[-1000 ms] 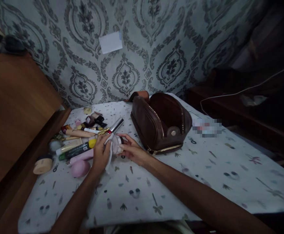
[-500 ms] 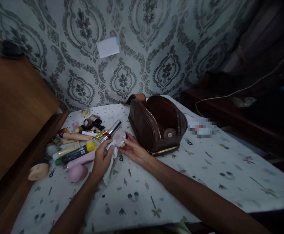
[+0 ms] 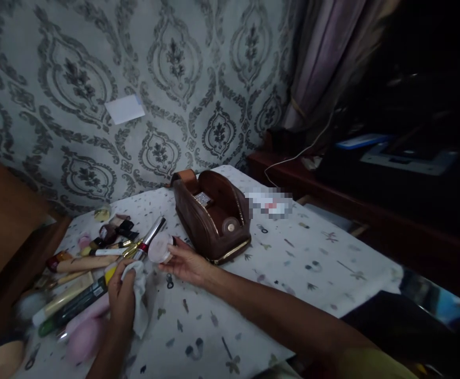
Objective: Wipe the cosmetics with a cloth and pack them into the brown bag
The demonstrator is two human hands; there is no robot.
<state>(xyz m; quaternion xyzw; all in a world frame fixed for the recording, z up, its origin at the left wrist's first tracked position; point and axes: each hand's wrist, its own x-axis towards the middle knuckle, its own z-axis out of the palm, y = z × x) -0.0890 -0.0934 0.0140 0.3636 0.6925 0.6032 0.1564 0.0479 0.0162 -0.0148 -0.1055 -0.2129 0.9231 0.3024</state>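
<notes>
My right hand (image 3: 188, 264) grips a small round powder jar (image 3: 159, 249) by its side, the pale round face tilted toward me. My left hand (image 3: 122, 295) is closed on a crumpled white wipe (image 3: 141, 305) that hangs below the fingers, a short gap from the jar. Just beyond the jar lies a silver tube with a red band (image 3: 151, 237). A brown leather cosmetic bag (image 3: 194, 218) stands unzipped behind my right hand, with a glittery square item (image 3: 203, 199) inside.
Left of my left hand lie several cosmetics, among them a dark green tube (image 3: 74, 305), a pink sponge (image 3: 83, 341) and a peach jar (image 3: 1, 358). A clear plastic packet (image 3: 271, 202) lies right of the bag. A wooden panel (image 3: 5, 221) borders the left side.
The view has swung to the right. My hands have drawn apart, so the wipe has come away from the jar. The glittery item inside the bag has come into sight.
</notes>
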